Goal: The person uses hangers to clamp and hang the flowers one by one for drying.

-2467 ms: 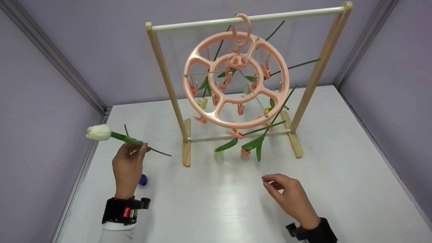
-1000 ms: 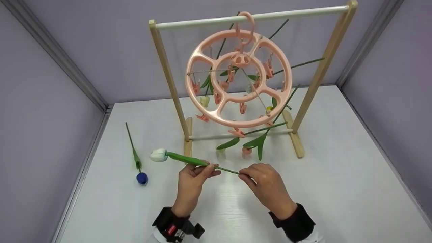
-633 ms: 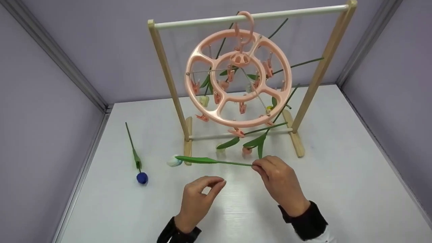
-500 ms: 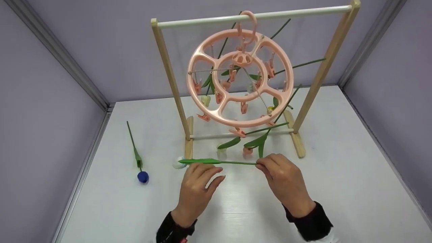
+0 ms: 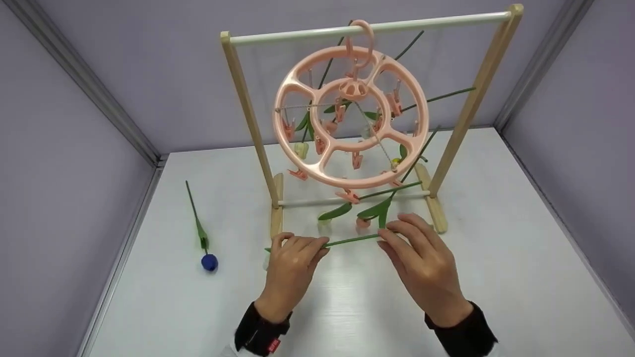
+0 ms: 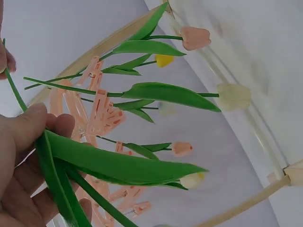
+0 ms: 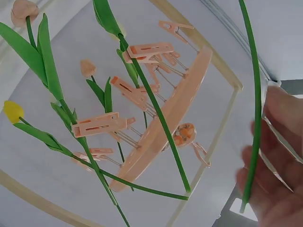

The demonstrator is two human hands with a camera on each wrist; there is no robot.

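Observation:
My left hand (image 5: 291,267) pinches the green stem of a white artificial tulip (image 5: 353,240) at the base of its leaves. Those tulip leaves (image 6: 123,163) fan out past the thumb in the left wrist view. Most of the bloom is hidden behind that hand in the head view. At the stem's other end is my right hand (image 5: 425,265), its fingers spread apart. The bare stem (image 7: 255,94) runs alongside these fingers in the right wrist view, and no pinch shows. Just beyond both hands hangs a round pink clip hanger (image 5: 317,168) with several tulips clipped on.
A wooden stand (image 5: 248,119) with a white top rail (image 5: 436,23) carries the hanger. To the left, a blue tulip (image 5: 209,263) lies on the white table (image 5: 149,297). A hanging pink tulip (image 5: 363,222) dangles close to the right hand's fingertips.
The left hand brought the white tulip from the left to the middle. The right hand pinched its stem end, the left let go and gripped it again nearer the leaves; the right fingers have loosened.

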